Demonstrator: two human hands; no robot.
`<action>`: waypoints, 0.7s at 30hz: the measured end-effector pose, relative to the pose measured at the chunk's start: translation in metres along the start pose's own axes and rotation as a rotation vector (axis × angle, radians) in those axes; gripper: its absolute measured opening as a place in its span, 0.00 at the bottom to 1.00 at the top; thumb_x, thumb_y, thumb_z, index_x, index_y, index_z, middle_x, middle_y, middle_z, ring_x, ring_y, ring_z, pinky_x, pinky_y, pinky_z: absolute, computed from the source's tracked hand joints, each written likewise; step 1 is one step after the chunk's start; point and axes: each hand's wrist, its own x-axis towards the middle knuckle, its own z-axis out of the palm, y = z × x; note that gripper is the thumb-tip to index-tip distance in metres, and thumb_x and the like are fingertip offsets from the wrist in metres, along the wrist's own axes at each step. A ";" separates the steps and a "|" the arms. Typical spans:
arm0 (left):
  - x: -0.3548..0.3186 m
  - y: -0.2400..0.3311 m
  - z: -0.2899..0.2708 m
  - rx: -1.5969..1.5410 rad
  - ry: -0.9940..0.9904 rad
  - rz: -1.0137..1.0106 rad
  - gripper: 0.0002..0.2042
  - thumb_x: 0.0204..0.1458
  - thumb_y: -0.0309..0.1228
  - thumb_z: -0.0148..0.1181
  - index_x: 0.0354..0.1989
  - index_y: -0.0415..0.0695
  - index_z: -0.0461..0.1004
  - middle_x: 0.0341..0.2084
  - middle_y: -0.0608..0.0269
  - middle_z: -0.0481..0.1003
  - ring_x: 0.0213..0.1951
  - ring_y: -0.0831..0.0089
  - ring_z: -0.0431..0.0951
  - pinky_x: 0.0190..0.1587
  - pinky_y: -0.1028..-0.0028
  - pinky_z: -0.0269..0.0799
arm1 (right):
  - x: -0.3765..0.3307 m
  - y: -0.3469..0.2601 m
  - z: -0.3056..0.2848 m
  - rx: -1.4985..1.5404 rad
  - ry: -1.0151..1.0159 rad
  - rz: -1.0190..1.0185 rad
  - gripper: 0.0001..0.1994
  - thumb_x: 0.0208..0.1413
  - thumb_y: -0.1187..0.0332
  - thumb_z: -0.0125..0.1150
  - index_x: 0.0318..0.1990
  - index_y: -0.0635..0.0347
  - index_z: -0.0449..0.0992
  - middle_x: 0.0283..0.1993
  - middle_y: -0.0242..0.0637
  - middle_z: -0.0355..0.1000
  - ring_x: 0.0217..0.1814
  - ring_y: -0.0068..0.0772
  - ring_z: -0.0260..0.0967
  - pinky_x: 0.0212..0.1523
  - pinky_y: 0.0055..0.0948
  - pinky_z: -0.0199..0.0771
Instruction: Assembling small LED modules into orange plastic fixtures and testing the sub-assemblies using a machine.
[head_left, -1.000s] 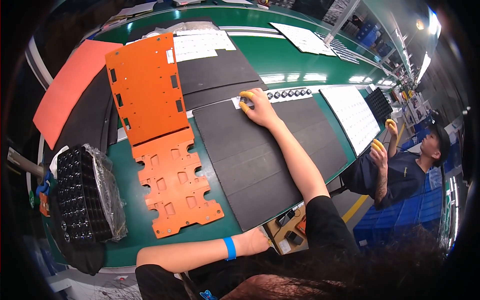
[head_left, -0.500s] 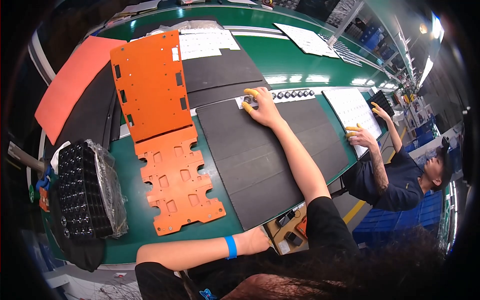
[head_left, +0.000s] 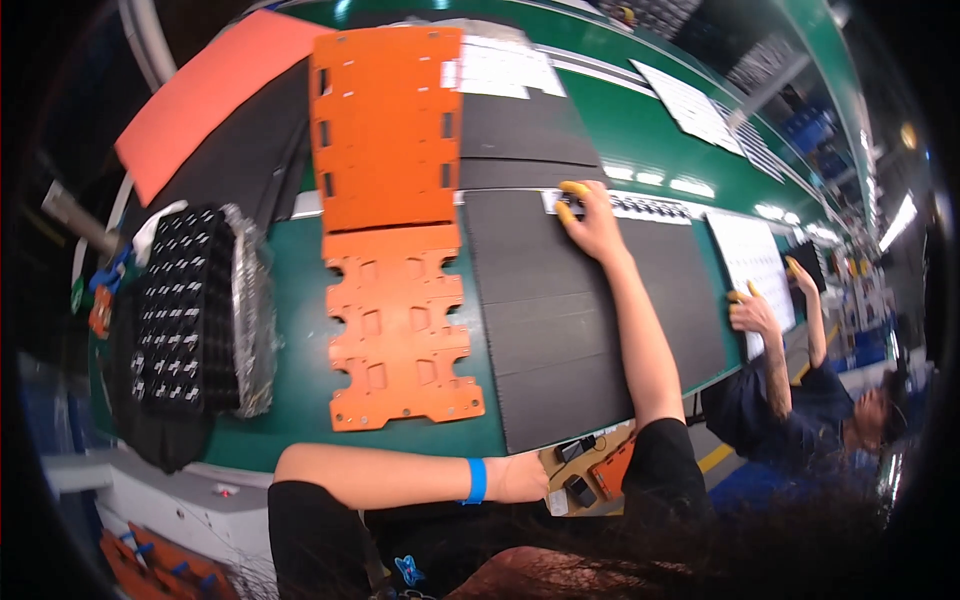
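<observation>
My right hand (head_left: pixel 594 225), with yellow finger cots on thumb and forefinger, reaches to the left end of a white strip (head_left: pixel 553 202). Its thumb and forefinger close around a small black round part at that end. Several similar black parts (head_left: pixel 655 208) stand in a row on the strip, right of the hand. A black foam mat (head_left: pixel 540 320) lies beneath my right forearm. My left hand (head_left: pixel 522 478), below a blue wristband (head_left: pixel 477 480), is curled at the table's near edge; its fingers are mostly hidden.
An orange hinged-looking plate fixture (head_left: pixel 390 140) lies left of the mat. Farther left stands a wrapped black tray stack (head_left: pixel 185 310), near a salmon sheet (head_left: pixel 225 95). At right, a co-worker's hands (head_left: pixel 755 315) touch a white sheet (head_left: pixel 748 260). A box of small devices (head_left: pixel 600 470) sits below the edge.
The whole view has swung, so the table and fixture appear farther right. My right hand stays at the strip's left end. The left hand remains curled near the edge.
</observation>
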 end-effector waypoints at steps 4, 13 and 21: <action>0.009 0.004 0.022 0.051 -0.030 -0.006 0.06 0.41 0.31 0.57 0.21 0.46 0.79 0.20 0.63 0.78 0.27 0.64 0.80 0.30 0.64 0.70 | -0.008 0.015 -0.006 0.008 0.062 -0.038 0.21 0.50 0.69 0.66 0.52 0.62 0.72 0.51 0.46 0.68 0.56 0.50 0.63 0.56 0.41 0.63; 0.007 0.005 0.024 0.081 -0.051 0.012 0.05 0.42 0.30 0.59 0.22 0.44 0.79 0.22 0.59 0.79 0.27 0.60 0.80 0.28 0.62 0.72 | -0.007 0.009 0.004 -0.079 0.140 -0.030 0.20 0.54 0.71 0.63 0.54 0.61 0.70 0.54 0.47 0.67 0.60 0.50 0.61 0.61 0.41 0.58; 0.008 0.004 0.017 0.085 -0.114 0.019 0.05 0.43 0.31 0.59 0.23 0.45 0.80 0.22 0.60 0.79 0.28 0.61 0.81 0.28 0.62 0.70 | -0.007 0.005 0.000 -0.096 0.212 -0.044 0.17 0.53 0.72 0.63 0.52 0.62 0.72 0.53 0.46 0.68 0.59 0.49 0.63 0.60 0.40 0.62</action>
